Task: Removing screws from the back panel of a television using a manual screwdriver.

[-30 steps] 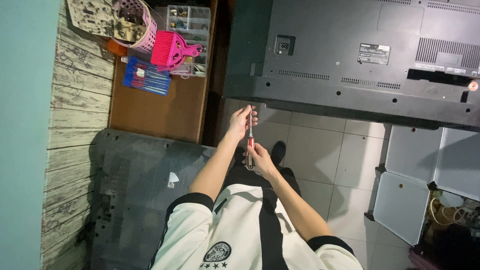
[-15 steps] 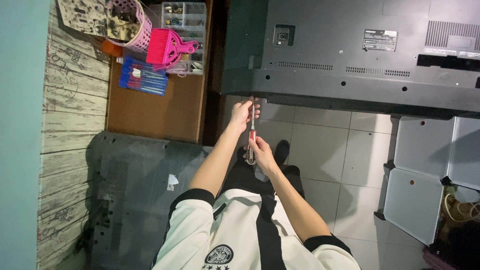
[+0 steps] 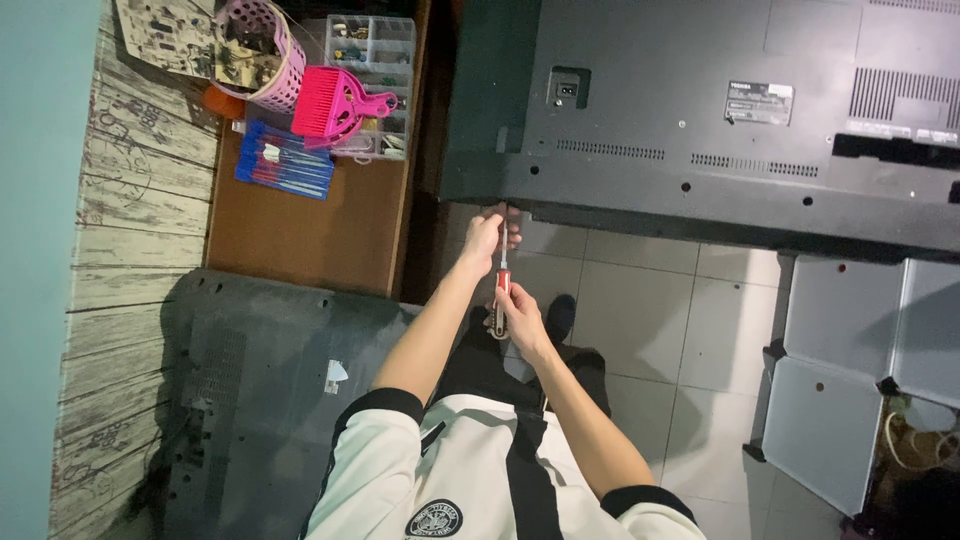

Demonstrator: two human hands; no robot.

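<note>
A screwdriver (image 3: 502,288) with a red and black handle points up at the lower edge of a large dark grey television back (image 3: 700,120). My right hand (image 3: 522,322) is closed around the handle. My left hand (image 3: 485,240) is higher, its fingers pinching the metal shaft near the tip, right against the television's edge. The tip itself is hidden between my fingers and the casing.
A second grey back panel (image 3: 260,380) lies at the lower left. A brown table (image 3: 310,230) carries a pink basket (image 3: 262,50), a pink brush (image 3: 335,100), a clear compartment box (image 3: 375,60) and a blue tool pack (image 3: 285,160). White cabinet panels (image 3: 860,340) stand on the tiled floor at right.
Both hands and the screwdriver have risen toward the television's lower edge, and the tip now meets it. The view has shifted slightly.
</note>
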